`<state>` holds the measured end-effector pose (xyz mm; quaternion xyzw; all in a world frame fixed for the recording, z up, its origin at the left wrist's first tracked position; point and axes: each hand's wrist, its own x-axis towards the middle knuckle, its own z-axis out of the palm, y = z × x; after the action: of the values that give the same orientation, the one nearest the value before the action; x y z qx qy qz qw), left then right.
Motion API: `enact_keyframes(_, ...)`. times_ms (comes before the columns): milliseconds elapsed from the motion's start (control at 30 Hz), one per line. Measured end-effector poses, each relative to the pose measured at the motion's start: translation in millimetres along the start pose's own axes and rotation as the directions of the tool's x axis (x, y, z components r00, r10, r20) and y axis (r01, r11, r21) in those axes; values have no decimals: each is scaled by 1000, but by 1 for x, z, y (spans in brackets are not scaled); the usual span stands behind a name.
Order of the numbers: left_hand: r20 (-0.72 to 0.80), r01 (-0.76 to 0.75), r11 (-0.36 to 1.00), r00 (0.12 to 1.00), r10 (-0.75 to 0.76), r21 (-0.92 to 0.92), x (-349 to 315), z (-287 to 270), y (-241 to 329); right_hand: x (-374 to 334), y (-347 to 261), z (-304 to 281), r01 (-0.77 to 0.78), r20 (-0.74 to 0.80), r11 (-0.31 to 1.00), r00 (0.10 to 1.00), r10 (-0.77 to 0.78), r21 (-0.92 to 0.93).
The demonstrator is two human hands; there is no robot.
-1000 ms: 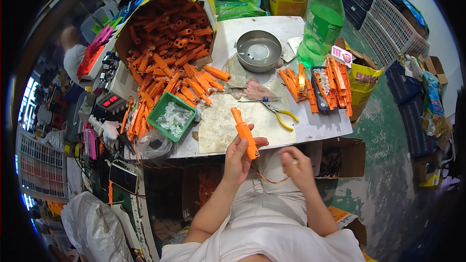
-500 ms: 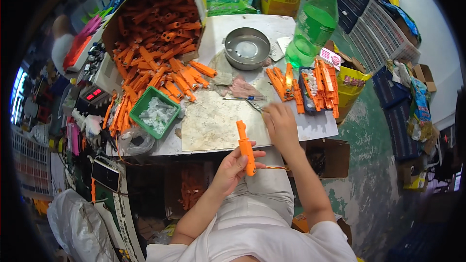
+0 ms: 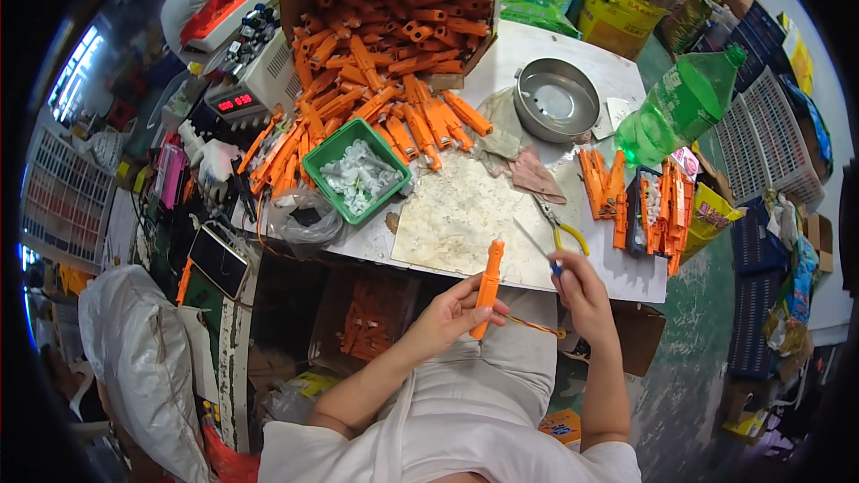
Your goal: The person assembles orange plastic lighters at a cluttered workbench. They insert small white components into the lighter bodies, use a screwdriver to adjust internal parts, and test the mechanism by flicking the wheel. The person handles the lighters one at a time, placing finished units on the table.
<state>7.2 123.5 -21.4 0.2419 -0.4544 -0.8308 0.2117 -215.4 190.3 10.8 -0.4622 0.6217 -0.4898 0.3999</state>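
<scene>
Crowding the bench (image 3: 626,270) are heaped orange parts (image 3: 394,58) and a green bin (image 3: 327,190) at left, a steel bowl (image 3: 540,128) and green bottle (image 3: 684,107) at far right, and yellow-handled pliers (image 3: 570,234) just beyond the right hand (image 3: 586,300). The left hand (image 3: 455,310), partly curled, grips an orange housing (image 3: 489,286) over the lap (image 3: 514,353), by the bench's near edge, while the right hand is closed on a blue-handled screwdriver (image 3: 556,268), near coloured wires (image 3: 534,326) trailing rightward from the housing. The housing's long axis runs near to far, its pale tip (image 3: 498,241) pointing far and slightly right.
</scene>
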Motion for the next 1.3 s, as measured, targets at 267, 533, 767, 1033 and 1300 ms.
enact_keyframes(267, 19, 31, 999, 999, -31, 37, 5, 4, 6, -23, -12, -1, 101, -104, 906, 982, -156, -410)
enact_keyframes(533, 162, 98, 994, 981, -106, 55, 0, -6, 19, -17, -5, -27, -434, 270, 860, 891, 365, 268)
enact_keyframes(767, 203, 205, 978, 957, -210, 42, 2, -10, 21, -28, 20, -1, 425, 13, 755, 875, -484, -499)
enact_keyframes(1033, 137, 140, 990, 981, -139, 4, 4, -3, 19, -46, -10, 1, 137, -46, 952, 987, -155, -273)
enact_keyframes(1300, 123, 126, 991, 984, -131, 47, 4, -2, 26, -46, -14, -5, -28, 53, 984, 998, 38, -175)
